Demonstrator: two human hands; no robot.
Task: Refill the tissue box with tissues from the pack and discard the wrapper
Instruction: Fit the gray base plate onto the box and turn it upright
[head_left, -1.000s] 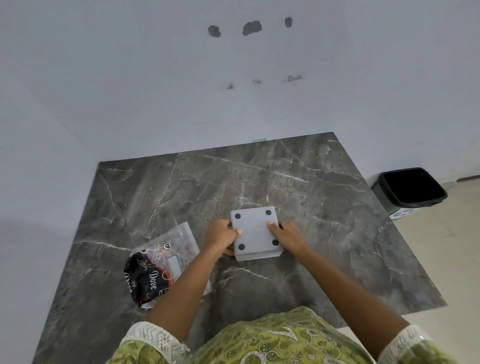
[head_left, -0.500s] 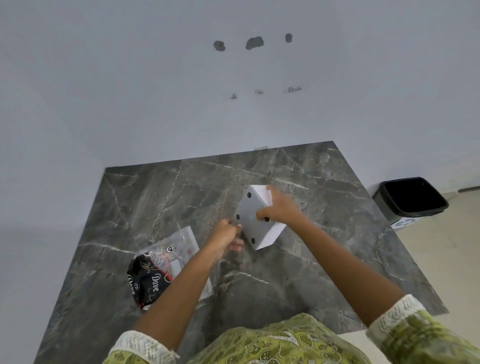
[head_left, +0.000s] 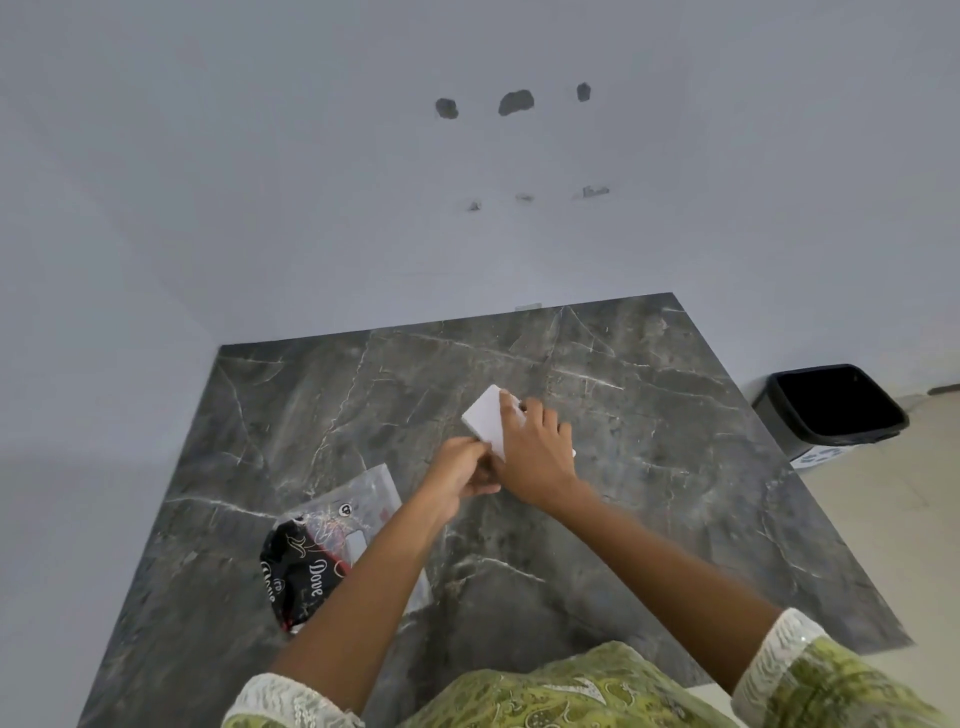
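Tissue pack (head_left: 332, 551) just sits on the marble table (head_left: 649, 493) at the left. Left hand (head_left: 460, 470) pinches the near corner of the white tissue box (head_left: 485, 418), while the right hand (head_left: 535, 447) clamps over it from above. Bin (head_left: 831, 405) far right.

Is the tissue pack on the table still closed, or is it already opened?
Cannot tell. The tissue pack lies flat on the table, touched by neither hand, partly hidden behind the left forearm; no tear or opening is clearly visible.

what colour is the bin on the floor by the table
Black bin, seen in the head view, right of the marble table.
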